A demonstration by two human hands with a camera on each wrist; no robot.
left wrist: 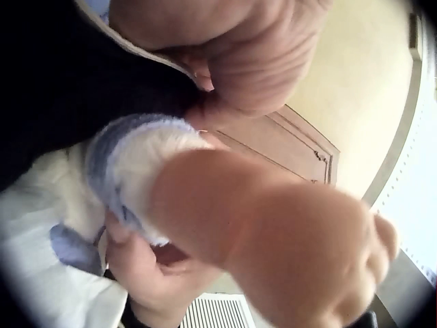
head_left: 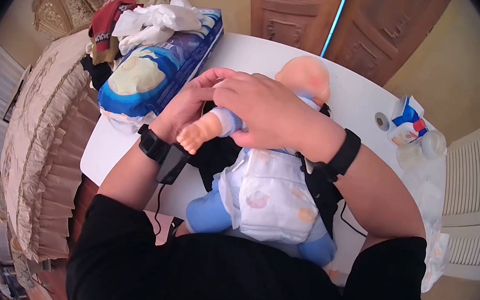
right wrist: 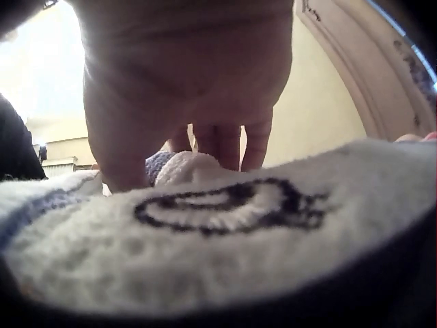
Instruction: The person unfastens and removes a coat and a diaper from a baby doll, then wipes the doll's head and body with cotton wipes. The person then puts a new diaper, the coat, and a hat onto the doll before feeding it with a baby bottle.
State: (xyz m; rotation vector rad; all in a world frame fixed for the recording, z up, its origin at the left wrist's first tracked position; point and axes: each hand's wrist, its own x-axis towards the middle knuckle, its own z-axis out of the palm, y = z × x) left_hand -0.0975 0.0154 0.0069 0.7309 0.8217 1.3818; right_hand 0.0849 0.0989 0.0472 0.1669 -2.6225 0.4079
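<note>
Doll [head_left: 304,77] in white diaper [head_left: 276,195]

Doll [head_left: 304,77]: bald; I see it front up, head away from me, legs apart in blue, one forearm raised.
Suit [head_left: 229,121]: white and blue, fleecy, cuffed around the doll's forearm.
Diaper [head_left: 275,195]: white, printed, at the doll's hips.
Black cloth [head_left: 322,198]: beside the doll.

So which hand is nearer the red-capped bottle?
Right. The right hand, at the sleeve, is left of the red-capped bottle; the left hand is farther left, near the blue pack.
</note>
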